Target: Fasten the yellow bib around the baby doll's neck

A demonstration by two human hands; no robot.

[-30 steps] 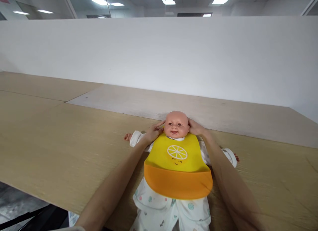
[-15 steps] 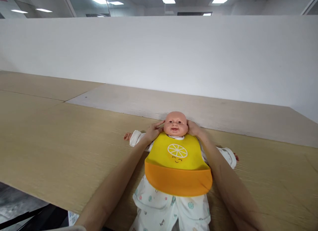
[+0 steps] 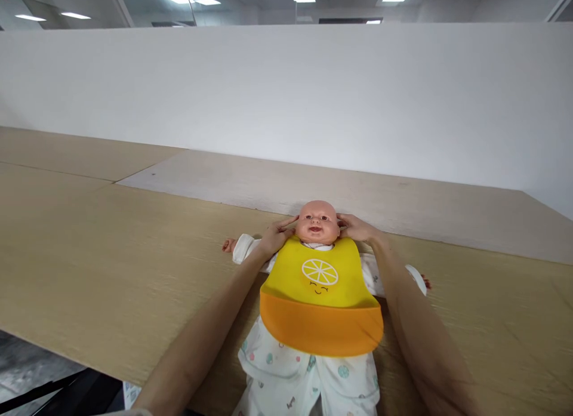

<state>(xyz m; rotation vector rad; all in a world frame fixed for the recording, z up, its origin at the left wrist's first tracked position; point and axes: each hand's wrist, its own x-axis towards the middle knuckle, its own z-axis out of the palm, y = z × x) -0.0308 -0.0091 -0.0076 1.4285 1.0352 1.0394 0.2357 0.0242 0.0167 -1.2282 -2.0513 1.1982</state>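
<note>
A baby doll (image 3: 319, 223) lies face up, its arms spread, dressed in white clothes with a small coloured print (image 3: 308, 380). Over its chest is a yellow silicone bib (image 3: 319, 258) with a lemon-slice face and an orange catch pocket (image 3: 321, 326). My left hand (image 3: 278, 236) is at the neck on the left, its thumb by the bib's upper edge and a finger reaching behind the head. On the other side, my right hand (image 3: 357, 227) has curled fingers against the head near the ear. The fingertips of both hands, and the bib's neck strap, are hidden behind the head.
The doll lies on a wooden table (image 3: 111, 255), with a paler board strip (image 3: 277, 174) behind its head. A white partition (image 3: 286, 94) rises at the back, with glass above. Dark items (image 3: 85, 392) and a grey floor show below the near left edge.
My right hand has drawn slightly outward to the right from behind the doll's head, so more of its fingers and the doll's sleeve show. My left hand has hardly moved.
</note>
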